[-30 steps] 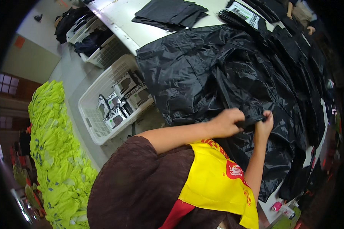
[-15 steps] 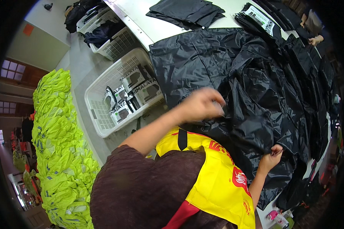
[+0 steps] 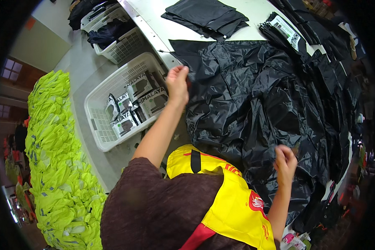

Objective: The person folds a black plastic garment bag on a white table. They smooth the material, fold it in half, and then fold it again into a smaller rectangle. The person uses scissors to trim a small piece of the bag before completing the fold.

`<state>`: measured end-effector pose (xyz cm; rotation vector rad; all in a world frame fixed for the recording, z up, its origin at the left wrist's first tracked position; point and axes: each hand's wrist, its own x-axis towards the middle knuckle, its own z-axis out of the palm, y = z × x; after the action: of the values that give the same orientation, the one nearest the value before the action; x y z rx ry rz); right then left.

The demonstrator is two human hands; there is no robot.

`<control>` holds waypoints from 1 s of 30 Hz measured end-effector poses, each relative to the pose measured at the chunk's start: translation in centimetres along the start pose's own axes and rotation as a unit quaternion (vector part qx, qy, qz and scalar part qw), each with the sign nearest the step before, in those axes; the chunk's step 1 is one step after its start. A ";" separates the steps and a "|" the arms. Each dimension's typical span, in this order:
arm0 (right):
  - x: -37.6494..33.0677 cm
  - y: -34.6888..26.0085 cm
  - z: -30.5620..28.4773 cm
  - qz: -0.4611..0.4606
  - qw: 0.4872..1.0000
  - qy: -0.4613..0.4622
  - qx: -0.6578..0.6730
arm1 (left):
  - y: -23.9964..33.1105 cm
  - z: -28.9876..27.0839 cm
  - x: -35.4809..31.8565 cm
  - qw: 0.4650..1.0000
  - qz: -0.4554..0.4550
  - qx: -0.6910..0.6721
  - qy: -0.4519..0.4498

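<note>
A large shiny black garment [image 3: 221, 83] lies spread and wrinkled over the table in front of me. My left hand [image 3: 178, 85] is raised at the garment's left edge, above the table rim, with thumb and fingers pinched together. Whatever is between them is too small to make out. Over the lower right part of the same garment is my right hand [image 3: 286, 163], its fingers curled in and slightly blurred. A small dark shape shows by its fingertips, and I cannot tell what it is.
A white plastic basket [image 3: 96, 130] with several printed packets [image 3: 151, 101] stands left of the table [image 3: 154, 12]. More baskets [image 3: 123, 49] hold dark cloth behind it. Folded black pieces [image 3: 204, 16] lie at the back. A long yellow-green fabric pile [image 3: 58, 166] lies far left.
My left hand has moved left and away from me, from over the garment to its left edge. My right hand has shifted slightly left and away from me. The garment's folds have changed.
</note>
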<state>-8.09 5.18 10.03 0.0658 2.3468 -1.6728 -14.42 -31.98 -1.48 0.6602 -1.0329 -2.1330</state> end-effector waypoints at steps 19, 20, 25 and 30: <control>12.6 -4.2 19.4 -0.319 0.933 0.008 -0.166 | 4.0 -1.6 -3.9 0.962 -0.157 0.131 -0.182; 12.6 -4.0 19.5 -0.332 0.927 0.012 -0.173 | 4.1 -2.4 -2.7 0.974 -0.115 0.135 -0.143; 12.4 -3.4 20.6 -0.362 0.914 0.009 -0.184 | 6.0 -2.3 0.6 0.942 -0.058 0.271 -0.187; 12.3 -3.2 20.9 -0.381 0.899 -0.008 -0.215 | 5.2 -2.0 1.8 0.915 -0.214 0.252 -0.231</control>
<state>-16.73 -16.83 3.77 -1.0676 2.8639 -1.3126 -12.45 -36.64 1.40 0.6773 -1.8859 -2.4828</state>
